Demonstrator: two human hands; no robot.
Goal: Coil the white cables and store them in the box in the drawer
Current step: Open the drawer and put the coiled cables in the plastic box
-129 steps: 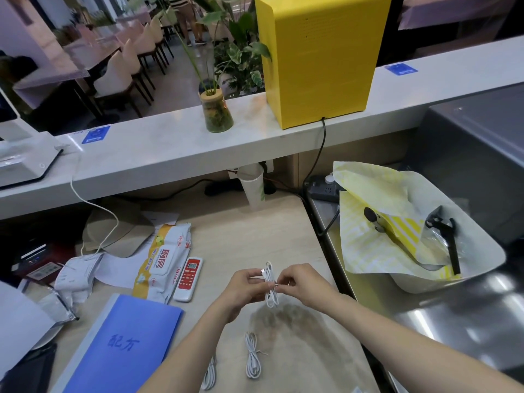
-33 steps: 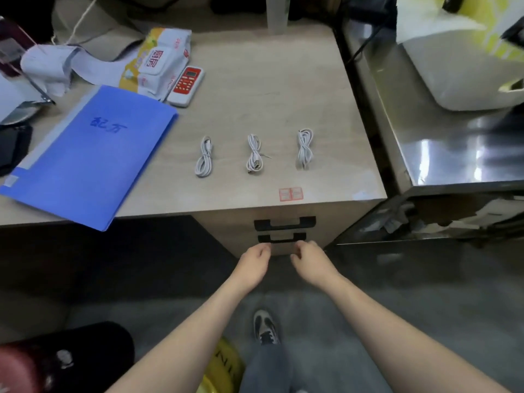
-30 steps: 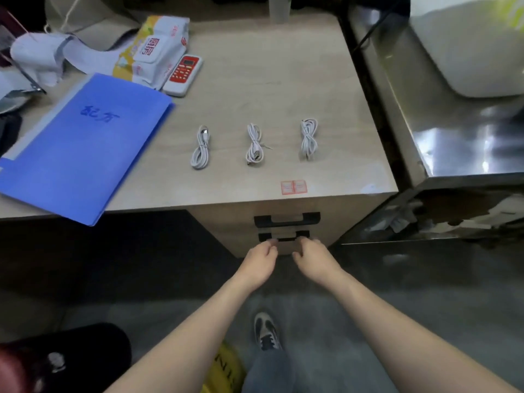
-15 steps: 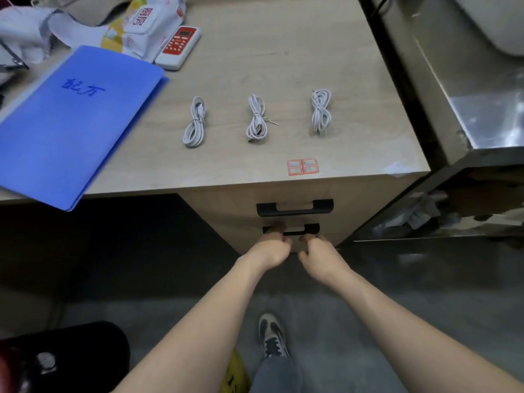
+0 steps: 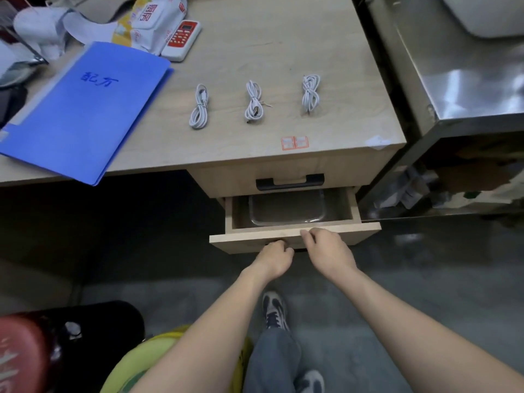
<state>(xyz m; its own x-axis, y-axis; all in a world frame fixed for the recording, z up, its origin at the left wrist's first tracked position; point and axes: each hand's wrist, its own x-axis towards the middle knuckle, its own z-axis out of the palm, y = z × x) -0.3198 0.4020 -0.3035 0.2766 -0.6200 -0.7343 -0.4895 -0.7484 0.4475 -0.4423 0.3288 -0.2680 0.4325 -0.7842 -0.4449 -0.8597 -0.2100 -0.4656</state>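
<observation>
We look down on a wooden surface point(image 5: 255, 46) with three coiled white cables lying in a row near its front edge, well apart from one another: the left cable point(image 5: 199, 110), the middle cable point(image 5: 253, 102) and the right cable point(image 5: 310, 93). Just in front of them, a small red-and-white sticker point(image 5: 295, 142) sits at the edge. Below the surface, the upper drawer point(image 5: 289, 177) is closed, its black handle point(image 5: 289, 182) showing, while the lower drawer point(image 5: 295, 235) stands pulled partway out. Inside it we see a clear box point(image 5: 286, 209) with rounded corners resting on the drawer floor, its back part hidden under the upper drawer. Our left hand point(image 5: 273, 258) is curled under the front panel of the lower drawer, the fingers closed on what we take for its handle, which is hidden from us. Our right hand point(image 5: 329, 251) is just beside it, fingers bent over the top edge of the same panel and gripping it. To the left on the surface lies a blue folder point(image 5: 82, 109), overhanging the edge, with a red-and-white calculator point(image 5: 181, 41) and a pack of wipes point(image 5: 150, 21) behind it. To the right stands a steel counter point(image 5: 467, 75). Below, we see a leg in jeans point(image 5: 275, 361) and a shoe point(image 5: 273, 310) on the floor.
</observation>
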